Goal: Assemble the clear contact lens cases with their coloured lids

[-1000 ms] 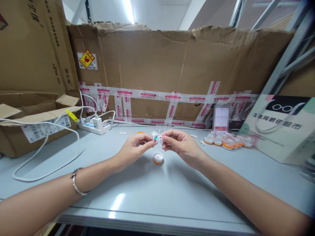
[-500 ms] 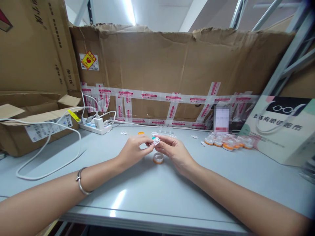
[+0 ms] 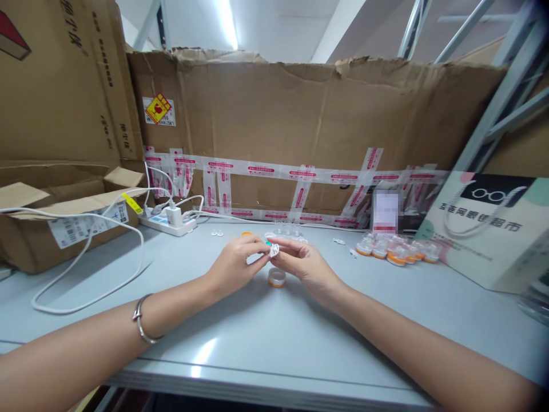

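Observation:
A small white part (image 3: pixel 274 250) is pinched between the fingertips of my left hand (image 3: pixel 238 262) and my right hand (image 3: pixel 311 268), above the middle of the table. A bit of teal shows beside it at the left fingertips. Just below the hands, a round clear container with an orange base (image 3: pixel 277 277) stands on the grey table (image 3: pixel 240 343). Behind my hands lie an orange ring (image 3: pixel 246 234) and several clear pieces (image 3: pixel 288 230), partly hidden by the fingers.
Several clear and orange containers (image 3: pixel 397 257) cluster at the right, by a phone (image 3: pixel 385 212) and a paper bag (image 3: pixel 480 240). Small white pieces (image 3: pixel 338 241) lie nearby. At the left are a power strip (image 3: pixel 167 225), a looping white cable (image 3: pixel 141 252) and an open cardboard box (image 3: pixel 26 243).
The white part has turned between my fingertips, and its face looks different. My hands stay almost in place. The whole view has shifted slightly.

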Demonstrator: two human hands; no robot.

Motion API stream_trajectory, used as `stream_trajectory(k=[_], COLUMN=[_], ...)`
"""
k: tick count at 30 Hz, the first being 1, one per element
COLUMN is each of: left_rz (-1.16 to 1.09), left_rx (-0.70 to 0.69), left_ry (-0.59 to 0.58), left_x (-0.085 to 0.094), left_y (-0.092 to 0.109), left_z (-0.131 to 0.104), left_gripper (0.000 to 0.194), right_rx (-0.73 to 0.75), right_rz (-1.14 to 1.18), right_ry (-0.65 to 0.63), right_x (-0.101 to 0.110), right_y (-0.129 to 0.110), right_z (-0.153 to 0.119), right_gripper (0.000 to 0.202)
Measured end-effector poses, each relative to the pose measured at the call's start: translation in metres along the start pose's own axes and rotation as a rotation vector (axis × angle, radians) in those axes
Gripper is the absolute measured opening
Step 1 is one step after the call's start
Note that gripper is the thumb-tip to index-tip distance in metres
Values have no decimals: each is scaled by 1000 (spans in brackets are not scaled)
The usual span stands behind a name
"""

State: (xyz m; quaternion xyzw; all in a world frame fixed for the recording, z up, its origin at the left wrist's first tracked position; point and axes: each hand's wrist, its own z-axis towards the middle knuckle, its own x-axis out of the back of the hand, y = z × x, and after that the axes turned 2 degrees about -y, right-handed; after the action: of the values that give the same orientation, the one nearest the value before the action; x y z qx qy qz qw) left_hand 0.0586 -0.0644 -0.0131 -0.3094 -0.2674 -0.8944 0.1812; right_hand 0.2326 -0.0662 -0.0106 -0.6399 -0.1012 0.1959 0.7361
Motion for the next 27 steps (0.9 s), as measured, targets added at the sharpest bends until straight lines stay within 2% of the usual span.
stream_trajectory(k=[3,7,12,16,19,27], left_rz=[-75,-158,-158,-26,72,139], left_rx=[35,85,139,44,-24,-14], left_ry=[-6,-13,41,63,68,21], left_x=[0,0,3,4,3,3], left_y=[-1,-2,0,5,9,8], left_z=[0,0,1,0,-1,-2], left_gripper=[18,17,19,15,14,13], right_rx=[5,-12,47,152,166,139], right_rz=[-13,9,57,9,10,-31], right_ry=[-1,76,112,91,60,67], right_x=[1,0,0,0,-2,-5], right_y=[3,2,-3,-5,-3,1], right_z=[1,3,3,2,2,2], right_gripper=[41,35,29,31,40,29])
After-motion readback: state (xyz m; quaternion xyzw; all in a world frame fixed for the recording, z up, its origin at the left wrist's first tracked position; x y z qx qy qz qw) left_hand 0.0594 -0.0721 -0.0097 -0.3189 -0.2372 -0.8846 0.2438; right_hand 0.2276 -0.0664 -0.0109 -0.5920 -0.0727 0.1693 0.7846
